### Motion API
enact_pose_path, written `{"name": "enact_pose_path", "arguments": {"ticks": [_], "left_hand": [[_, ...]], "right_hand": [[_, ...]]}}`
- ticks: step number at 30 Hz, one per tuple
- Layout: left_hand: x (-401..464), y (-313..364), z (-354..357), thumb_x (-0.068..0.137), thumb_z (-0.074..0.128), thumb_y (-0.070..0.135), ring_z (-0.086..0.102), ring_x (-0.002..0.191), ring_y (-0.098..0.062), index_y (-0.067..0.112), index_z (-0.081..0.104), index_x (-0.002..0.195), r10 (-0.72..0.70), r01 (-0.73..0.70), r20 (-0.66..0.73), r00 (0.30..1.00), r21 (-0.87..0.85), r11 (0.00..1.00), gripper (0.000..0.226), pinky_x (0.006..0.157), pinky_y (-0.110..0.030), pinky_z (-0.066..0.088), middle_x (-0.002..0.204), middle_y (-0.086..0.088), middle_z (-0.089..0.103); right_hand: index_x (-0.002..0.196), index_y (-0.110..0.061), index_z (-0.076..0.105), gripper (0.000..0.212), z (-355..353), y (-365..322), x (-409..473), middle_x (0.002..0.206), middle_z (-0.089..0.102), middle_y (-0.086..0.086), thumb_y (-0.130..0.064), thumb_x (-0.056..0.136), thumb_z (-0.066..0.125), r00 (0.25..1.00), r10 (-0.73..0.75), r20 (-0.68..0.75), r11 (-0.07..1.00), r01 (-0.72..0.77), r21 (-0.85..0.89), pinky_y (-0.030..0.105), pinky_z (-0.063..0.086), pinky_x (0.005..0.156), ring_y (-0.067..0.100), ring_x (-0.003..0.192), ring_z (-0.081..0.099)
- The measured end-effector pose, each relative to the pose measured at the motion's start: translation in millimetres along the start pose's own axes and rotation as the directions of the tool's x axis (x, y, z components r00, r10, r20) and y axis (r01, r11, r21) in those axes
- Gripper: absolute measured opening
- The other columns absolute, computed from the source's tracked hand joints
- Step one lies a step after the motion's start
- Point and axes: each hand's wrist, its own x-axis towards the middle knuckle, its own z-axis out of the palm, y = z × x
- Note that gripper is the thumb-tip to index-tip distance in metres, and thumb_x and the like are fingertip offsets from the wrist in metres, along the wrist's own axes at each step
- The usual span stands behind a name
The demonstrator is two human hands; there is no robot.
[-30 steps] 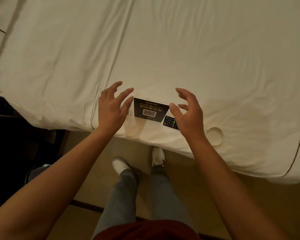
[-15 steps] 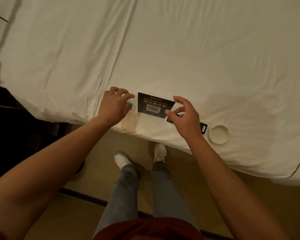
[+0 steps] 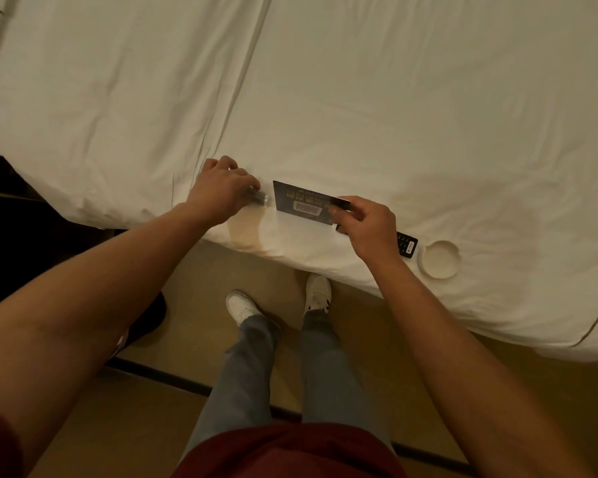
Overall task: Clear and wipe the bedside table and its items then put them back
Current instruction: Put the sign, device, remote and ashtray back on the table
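head view: bed (image 3: 394,98) edge, seen from above
right hand (image 3: 370,227): pinches dark card (image 3: 302,203), raised off the sheet
left hand (image 3: 218,189): curled around small clear object (image 3: 260,198), blurred
remote (image 3: 406,244): on bed, beside white round dish (image 3: 441,260)

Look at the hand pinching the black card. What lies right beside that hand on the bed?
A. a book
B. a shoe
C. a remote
C: a black remote pokes out by the right hand, which pinches the black card over the bed.
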Motion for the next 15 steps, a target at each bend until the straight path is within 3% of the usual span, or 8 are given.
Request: {"name": "enact_pose_path", "arguments": {"ticks": [6,10,12,15], "left_hand": [[2.1,-9.2,3.7,0.097,0.063,0.029,0.051,0.116,-0.033,0.024,0.072,0.125,0.022,-0.023,-0.007,1.0,-0.052,0.998,0.029,0.095,-0.042,0.036,0.12,-0.001,0.073],[-3.8,-13.4,-6.2,0.096,0.065,0.032,0.054,0.109,-0.032,0.022,0.074,0.122,0.041,-0.048,-0.072,0.997,-0.098,0.994,0.029,0.089,-0.041,0.039,0.112,-0.005,0.076],[-14.7,-20.5,-15.2,0.094,0.069,0.031,0.057,0.106,-0.034,0.018,0.075,0.119,0.045,-0.057,-0.119,0.992,-0.103,0.993,0.029,0.085,-0.042,0.042,0.109,-0.007,0.077],[-38.8,-42.6,-32.5,0.091,0.072,0.032,0.059,0.1,-0.038,0.015,0.078,0.113,0.045,-0.064,-0.193,0.98,-0.093,0.994,0.029,0.079,-0.044,0.045,0.103,-0.009,0.078]], "right_hand": [[0.113,-0.019,0.079,0.021,-1.3,-14.6,1.7,0.087,0.076,-0.003,-0.019,0.094,0.073,1.0,-0.014,0.009,0.999,0.014,-0.037,0.022,0.061,0.068,0.008,0.071,0.071],[0.111,-0.019,0.08,0.02,-3.7,-35.0,-0.3,0.082,0.074,-0.01,-0.019,0.093,0.074,0.998,-0.061,-0.01,0.996,0.06,-0.068,0.006,0.049,0.058,-0.007,0.069,0.068],[0.111,-0.021,0.08,0.019,-1.0,-49.5,-0.3,0.085,0.077,-0.006,-0.02,0.092,0.074,0.997,-0.074,-0.012,0.995,0.073,-0.072,0.012,0.054,0.059,-0.002,0.074,0.072],[0.109,-0.023,0.08,0.018,10.7,-76.5,0.7,0.089,0.079,0.002,-0.02,0.092,0.075,0.995,-0.102,0.013,0.993,0.103,-0.058,0.037,0.064,0.073,0.016,0.08,0.076]]}}
